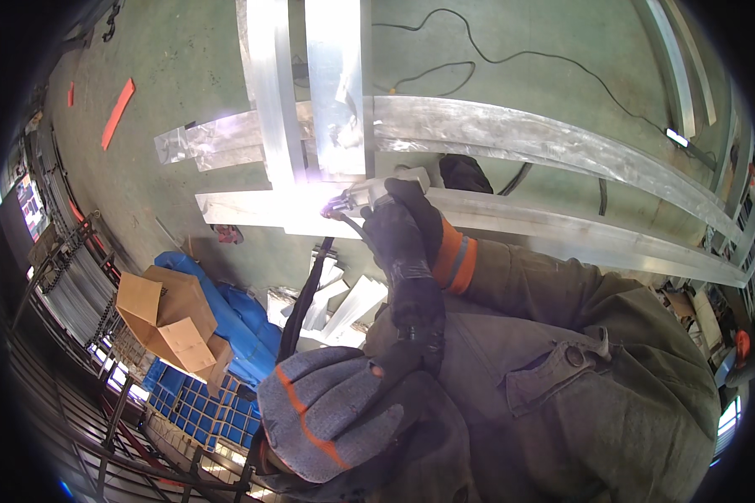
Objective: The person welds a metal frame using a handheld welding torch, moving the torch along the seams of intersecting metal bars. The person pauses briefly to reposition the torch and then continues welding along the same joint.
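Note:
A glaring welding arc burns where the aluminium bars meet. My right hand [419,210], in a black glove with an orange cuff, is closed on the grey body of a welding torch [371,194] whose tip points left into the glare. My left hand [392,237], also black-gloved, lies just below and against it, fingers closed around the torch. Its exact grip is partly hidden. One aluminium crossbar [239,210] lies under the torch tip, and two upright bars [274,92] run away from it. Bulky grey fabric with an orange stripe [327,415] sits beside my left forearm; its kind is unclear.
A second aluminium bar [478,126] crosses beyond the first. Black cable [554,59] snakes over the green floor. At left are an opened cardboard box [172,314], blue sheeting [243,327] and a wire grid [205,411]. Metal offcuts [352,306] lie below the work.

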Available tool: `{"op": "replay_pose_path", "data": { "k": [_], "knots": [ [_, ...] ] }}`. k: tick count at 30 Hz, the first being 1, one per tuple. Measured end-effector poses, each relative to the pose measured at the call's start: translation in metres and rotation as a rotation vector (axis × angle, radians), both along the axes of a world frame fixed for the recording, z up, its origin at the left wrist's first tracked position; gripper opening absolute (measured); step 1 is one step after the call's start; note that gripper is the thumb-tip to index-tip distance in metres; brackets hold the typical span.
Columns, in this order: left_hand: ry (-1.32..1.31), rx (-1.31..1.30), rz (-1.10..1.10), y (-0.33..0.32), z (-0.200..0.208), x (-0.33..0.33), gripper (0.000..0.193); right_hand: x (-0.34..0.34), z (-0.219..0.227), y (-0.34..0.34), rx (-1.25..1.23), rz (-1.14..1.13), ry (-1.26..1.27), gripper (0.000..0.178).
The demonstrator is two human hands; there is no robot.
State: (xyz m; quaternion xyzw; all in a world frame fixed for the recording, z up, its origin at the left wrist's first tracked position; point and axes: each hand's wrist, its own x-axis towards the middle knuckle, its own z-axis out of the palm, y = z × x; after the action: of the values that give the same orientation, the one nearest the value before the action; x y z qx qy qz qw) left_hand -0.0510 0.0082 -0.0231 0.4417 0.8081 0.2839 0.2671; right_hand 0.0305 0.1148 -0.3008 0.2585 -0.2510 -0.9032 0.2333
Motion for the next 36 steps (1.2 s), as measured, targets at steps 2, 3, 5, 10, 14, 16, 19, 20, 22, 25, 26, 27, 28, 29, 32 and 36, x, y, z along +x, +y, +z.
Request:
{"op": "replay_pose_path", "data": {
  "k": [2, 3, 5, 10, 14, 16, 19, 20, 22, 25, 26, 27, 28, 29, 32, 36],
  "knots": [
    [-0.014, -0.02, -0.012, 0.001, 0.001, -0.001, 0.041, 0.0, 0.004, 0.0, 0.314, 0.039, 0.031, 0.039],
    [-0.022, -0.032, -0.019, 0.002, 0.003, -0.002, 0.041, 0.001, 0.006, -0.003, 0.624, 0.082, 0.033, 0.04],
    [-0.042, -0.053, -0.031, 0.003, 0.004, -0.003, 0.042, 0.001, 0.006, -0.003, 0.626, 0.086, 0.009, 0.04],
    [-0.03, -0.044, -0.023, 0.004, 0.002, 0.0, 0.042, 0.003, -0.002, 0.001, -0.061, 0.029, -0.056, 0.039],
    [0.02, -0.005, 0.032, 0.006, 0.001, 0.003, 0.041, 0.008, -0.003, -0.004, 0.05, 0.033, -0.061, 0.028],
    [-0.014, -0.022, -0.008, 0.005, 0.002, -0.002, 0.04, 0.008, -0.001, -0.007, 0.214, 0.111, -0.13, 0.039],
    [-0.031, -0.048, -0.038, 0.006, 0.007, -0.007, 0.039, 0.007, 0.002, -0.006, 0.407, 0.225, -0.129, 0.043],
    [-0.033, -0.058, -0.037, 0.006, 0.008, -0.008, 0.039, 0.007, 0.003, -0.006, 0.387, 0.225, -0.127, 0.043],
    [-0.047, -0.065, -0.033, 0.007, 0.009, -0.007, 0.039, 0.008, 0.002, -0.004, 0.141, 0.098, -0.077, 0.043],
    [-0.044, -0.052, 0.005, 0.008, 0.009, -0.004, 0.038, 0.013, -0.003, -0.009, 0.47, 0.168, -0.043, 0.04],
    [-0.039, -0.044, 0.023, 0.009, 0.008, -0.004, 0.038, 0.016, -0.006, -0.012, 0.531, 0.173, -0.018, 0.037],
    [-0.045, -0.046, 0.013, 0.008, 0.008, -0.004, 0.038, 0.019, -0.01, -0.013, 0.508, 0.168, 0.002, 0.032],
    [-0.052, -0.049, 0.004, 0.008, 0.009, -0.004, 0.039, 0.023, -0.014, -0.015, 0.485, 0.163, 0.022, 0.028],
    [-0.049, -0.049, 0.003, 0.007, 0.009, -0.005, 0.039, 0.026, -0.019, -0.016, 0.461, 0.157, 0.042, 0.028],
    [-0.056, -0.073, -0.018, 0.007, 0.01, -0.007, 0.04, 0.034, -0.031, -0.018, 0.35, 0.109, 0.079, 0.039],
    [-0.036, -0.057, -0.02, 0.006, 0.01, -0.006, 0.04, 0.038, -0.038, -0.021, 0.204, 0.025, 0.077, 0.047]
  ]
}}
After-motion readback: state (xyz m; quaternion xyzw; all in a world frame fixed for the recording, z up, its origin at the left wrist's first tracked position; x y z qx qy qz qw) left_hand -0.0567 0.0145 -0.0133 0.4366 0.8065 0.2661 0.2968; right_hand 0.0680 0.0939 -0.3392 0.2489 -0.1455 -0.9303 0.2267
